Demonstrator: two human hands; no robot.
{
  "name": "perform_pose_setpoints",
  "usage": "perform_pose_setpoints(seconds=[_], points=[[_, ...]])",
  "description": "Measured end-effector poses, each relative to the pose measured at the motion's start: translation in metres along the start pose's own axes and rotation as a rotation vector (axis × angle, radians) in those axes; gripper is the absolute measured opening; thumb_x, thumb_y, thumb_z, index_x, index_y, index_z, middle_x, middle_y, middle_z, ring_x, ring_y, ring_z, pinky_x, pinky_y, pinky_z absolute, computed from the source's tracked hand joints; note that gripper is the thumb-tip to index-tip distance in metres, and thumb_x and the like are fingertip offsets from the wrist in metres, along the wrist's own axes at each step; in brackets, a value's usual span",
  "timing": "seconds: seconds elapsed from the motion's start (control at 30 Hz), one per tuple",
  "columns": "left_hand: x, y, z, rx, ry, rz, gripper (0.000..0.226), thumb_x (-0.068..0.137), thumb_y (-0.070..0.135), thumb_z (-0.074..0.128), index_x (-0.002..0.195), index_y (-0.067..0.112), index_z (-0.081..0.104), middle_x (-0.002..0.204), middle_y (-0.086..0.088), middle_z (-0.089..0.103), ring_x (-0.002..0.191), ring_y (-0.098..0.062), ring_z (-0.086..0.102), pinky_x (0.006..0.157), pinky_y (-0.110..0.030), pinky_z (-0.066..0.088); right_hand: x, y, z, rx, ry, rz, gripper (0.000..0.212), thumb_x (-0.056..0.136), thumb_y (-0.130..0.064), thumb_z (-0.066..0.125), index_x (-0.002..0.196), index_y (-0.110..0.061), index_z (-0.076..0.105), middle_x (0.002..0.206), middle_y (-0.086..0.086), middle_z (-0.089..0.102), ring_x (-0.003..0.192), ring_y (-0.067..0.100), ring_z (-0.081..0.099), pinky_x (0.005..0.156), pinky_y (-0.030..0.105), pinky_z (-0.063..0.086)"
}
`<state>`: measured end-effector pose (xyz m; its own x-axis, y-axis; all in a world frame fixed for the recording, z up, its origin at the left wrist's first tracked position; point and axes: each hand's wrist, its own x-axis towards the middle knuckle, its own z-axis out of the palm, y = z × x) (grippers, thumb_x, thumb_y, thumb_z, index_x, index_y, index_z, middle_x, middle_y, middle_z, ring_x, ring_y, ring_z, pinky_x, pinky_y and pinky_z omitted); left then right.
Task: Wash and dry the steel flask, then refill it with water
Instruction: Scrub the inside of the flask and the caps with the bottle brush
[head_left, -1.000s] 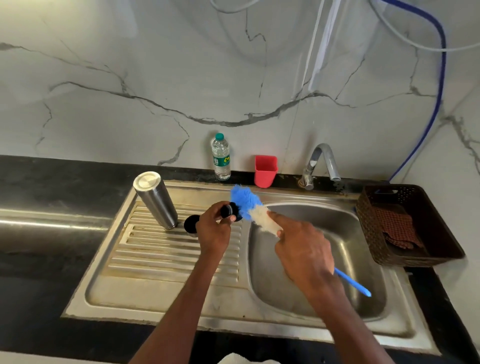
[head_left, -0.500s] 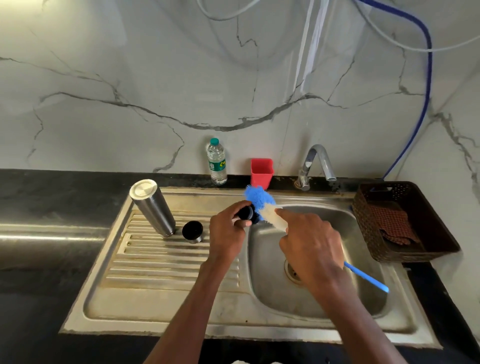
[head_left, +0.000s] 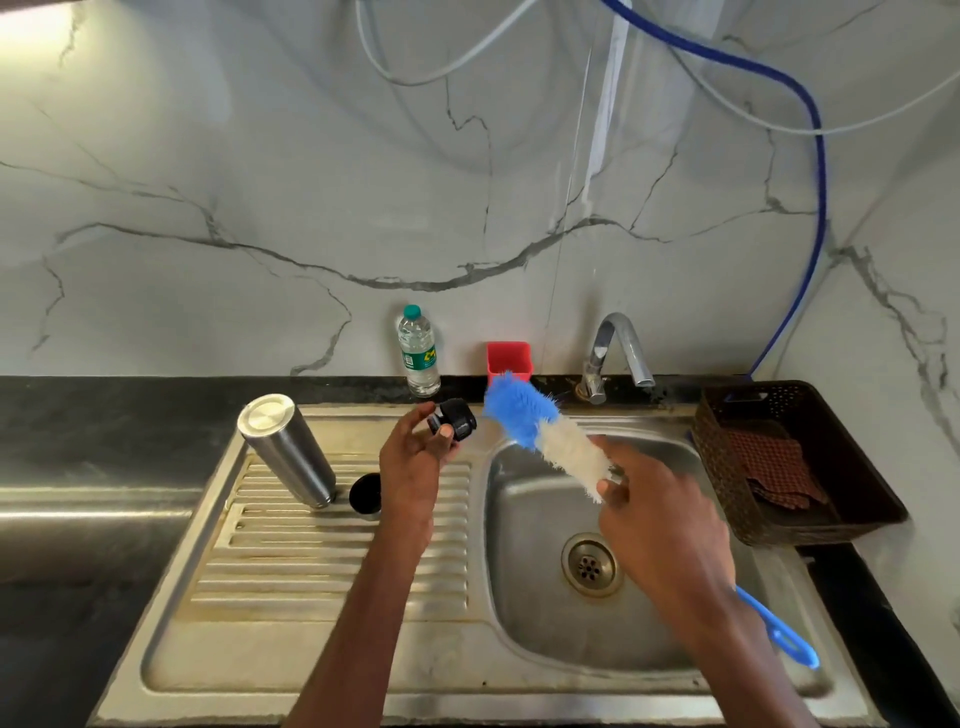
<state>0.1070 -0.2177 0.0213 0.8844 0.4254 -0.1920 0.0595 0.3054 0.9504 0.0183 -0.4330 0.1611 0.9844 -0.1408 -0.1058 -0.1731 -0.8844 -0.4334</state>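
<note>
The steel flask (head_left: 288, 449) stands upside down on the ribbed drainboard (head_left: 311, 561) at the left of the sink. A black cup-shaped cap (head_left: 364, 496) sits right beside its base. My left hand (head_left: 413, 462) pinches a small black stopper lid (head_left: 454, 418) above the drainboard's far edge. My right hand (head_left: 660, 519) grips a bottle brush (head_left: 545, 434) with blue and white bristles, its blue handle end (head_left: 779, 631) sticking out behind my wrist. The bristle tip is just right of the lid, apart from it.
The sink basin (head_left: 535, 597) with its drain (head_left: 591, 565) lies under my right hand. A tap (head_left: 618, 353), a red cup (head_left: 509, 359) and a plastic water bottle (head_left: 418, 351) stand along the back. A brown basket (head_left: 727, 467) holding a cloth (head_left: 776, 470) is at right.
The brush has come off the lid and drawn slightly right. My left hand has turned the lid upward. The view has shifted, showing the black cap beside the flask.
</note>
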Motion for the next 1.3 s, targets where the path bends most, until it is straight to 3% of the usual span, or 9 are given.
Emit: perform_pose_setpoints(seconds=[0.13, 0.27, 0.4, 0.5, 0.6, 0.67, 0.8, 1.13, 1.3], points=[[-0.011, -0.007, 0.001, -0.233, 0.056, -0.258, 0.03, 0.091, 0.006, 0.077, 0.119, -0.001, 0.069, 0.106, -0.026, 0.077, 0.08, -0.029, 0.077, 0.075, -0.033, 0.065, -0.005, 0.0, -0.001, 0.01, 0.01, -0.054, 0.061, 0.097, -0.027, 0.058, 0.143, -0.062, 0.04, 0.102, -0.005, 0.074, 0.084, 0.026, 0.066, 0.072, 0.04, 0.055], [-0.015, -0.014, 0.005, -0.017, -0.046, -0.078, 0.02, 0.091, -0.002, 0.076, 0.11, 0.004, 0.075, 0.102, -0.021, 0.079, 0.093, -0.034, 0.077, 0.082, -0.038, 0.064, -0.008, -0.01, 0.008, -0.028, -0.068, -0.064, 0.054, 0.101, -0.029, 0.053, 0.145, -0.057, 0.04, 0.107, -0.004, 0.072, 0.093, 0.028, 0.067, 0.077, 0.038, 0.053], [-0.011, -0.02, 0.007, 0.366, -0.093, 0.123, 0.037, 0.086, -0.007, 0.076, 0.114, 0.017, 0.076, 0.103, 0.0, 0.081, 0.101, -0.018, 0.076, 0.092, -0.039, 0.06, 0.005, -0.018, 0.004, -0.101, -0.098, -0.091, 0.039, 0.096, -0.019, 0.052, 0.127, -0.04, 0.06, 0.075, -0.008, 0.056, 0.072, 0.023, 0.057, 0.067, 0.036, 0.049], [-0.008, -0.013, 0.001, 0.443, 0.033, 0.151, 0.044, 0.085, -0.007, 0.077, 0.12, 0.017, 0.069, 0.104, 0.005, 0.078, 0.099, -0.004, 0.072, 0.093, -0.031, 0.058, 0.006, -0.015, -0.011, -0.205, -0.101, -0.087, 0.032, 0.095, -0.019, 0.053, 0.119, -0.036, 0.065, 0.074, -0.007, 0.051, 0.07, 0.022, 0.053, 0.063, 0.034, 0.042], [-0.011, -0.008, 0.005, 0.499, -0.064, 0.219, 0.043, 0.085, -0.01, 0.074, 0.115, 0.021, 0.07, 0.105, 0.011, 0.076, 0.097, 0.003, 0.069, 0.087, -0.017, 0.055, 0.01, -0.024, -0.013, -0.221, -0.095, -0.099, 0.033, 0.092, -0.021, 0.054, 0.12, -0.032, 0.067, 0.089, -0.003, 0.065, 0.081, 0.027, 0.064, 0.064, 0.035, 0.046], [-0.013, -0.01, 0.009, 0.508, -0.134, 0.232, 0.044, 0.084, -0.012, 0.071, 0.115, 0.019, 0.07, 0.108, 0.01, 0.075, 0.101, -0.002, 0.07, 0.087, -0.014, 0.053, 0.02, -0.026, -0.01, -0.202, -0.107, -0.093, 0.032, 0.092, -0.022, 0.055, 0.12, -0.031, 0.067, 0.098, 0.0, 0.068, 0.092, 0.029, 0.068, 0.07, 0.036, 0.05], [-0.006, -0.015, -0.003, 0.363, -0.128, 0.211, 0.049, 0.085, -0.017, 0.068, 0.12, 0.017, 0.07, 0.116, -0.001, 0.075, 0.103, -0.022, 0.073, 0.089, -0.03, 0.059, 0.025, -0.014, -0.027, -0.199, -0.12, -0.074, 0.035, 0.091, -0.026, 0.055, 0.121, -0.039, 0.067, 0.096, -0.003, 0.067, 0.091, 0.028, 0.066, 0.072, 0.038, 0.05], [-0.011, -0.006, -0.005, 0.044, -0.15, 0.043, 0.038, 0.097, -0.018, 0.055, 0.122, 0.006, 0.07, 0.119, -0.014, 0.076, 0.111, -0.033, 0.075, 0.092, -0.039, 0.063, 0.038, 0.004, -0.014, 0.054, -0.177, -0.072, 0.023, 0.096, -0.031, 0.064, 0.117, -0.033, 0.072, 0.081, -0.016, 0.063, 0.079, 0.01, 0.062, 0.073, 0.034, 0.052], [-0.018, -0.007, 0.011, 0.165, -0.153, 0.051, 0.034, 0.092, -0.014, 0.067, 0.113, 0.012, 0.073, 0.109, -0.014, 0.078, 0.106, -0.033, 0.076, 0.087, -0.042, 0.065, 0.022, -0.006, -0.009, -0.03, -0.063, -0.064, 0.034, 0.095, -0.026, 0.056, 0.124, -0.041, 0.066, 0.1, -0.003, 0.071, 0.095, 0.029, 0.066, 0.072, 0.037, 0.046]])
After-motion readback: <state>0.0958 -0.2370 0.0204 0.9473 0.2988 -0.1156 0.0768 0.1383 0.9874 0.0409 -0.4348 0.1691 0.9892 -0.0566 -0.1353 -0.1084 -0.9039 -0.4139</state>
